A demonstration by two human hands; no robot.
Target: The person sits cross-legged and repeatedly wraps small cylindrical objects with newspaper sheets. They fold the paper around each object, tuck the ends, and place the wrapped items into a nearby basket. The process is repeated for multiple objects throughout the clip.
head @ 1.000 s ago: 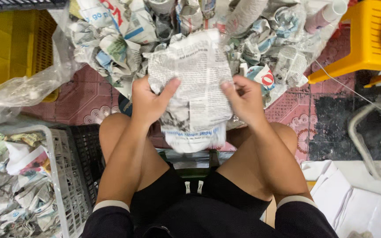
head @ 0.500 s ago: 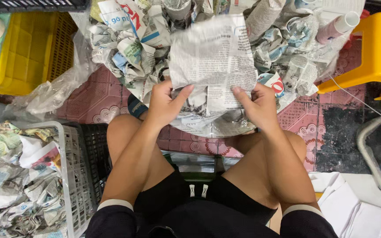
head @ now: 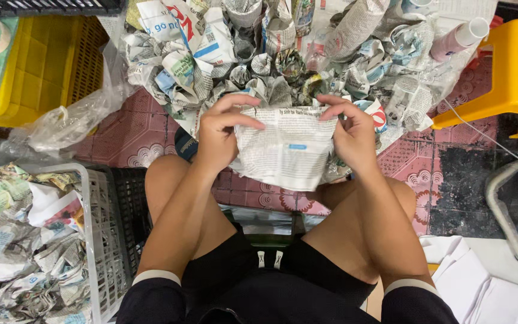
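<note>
1. Fingers of the left hand (head: pixel 218 135) curl over the top left edge of a newspaper sheet (head: pixel 289 150), thumb and fingertips pressed together on the paper; fingers of the right hand (head: pixel 350 133) pinch the top right edge the same way.
2. Sheet hangs between both hands above the knees, its top edge folded over, its lower edge free and sagging toward the lap.
3. Edges: pile of wrapped newspaper bundles (head: pixel 271 54) lies just beyond the hands, touching or nearly touching the sheet's far edge.
4. White basket (head: pixel 100 228) of crumpled paper stands near the left knee; yellow crate (head: pixel 43 66) sits farther out on that side.
5. Yellow stool (head: pixel 511 72) stands well apart on the right; white sheets (head: pixel 487 288) lie by the right thigh.
6. Open room: bare patterned floor (head: pixel 133 138) shows left of the left hand, and more of it right of the right knee.
</note>
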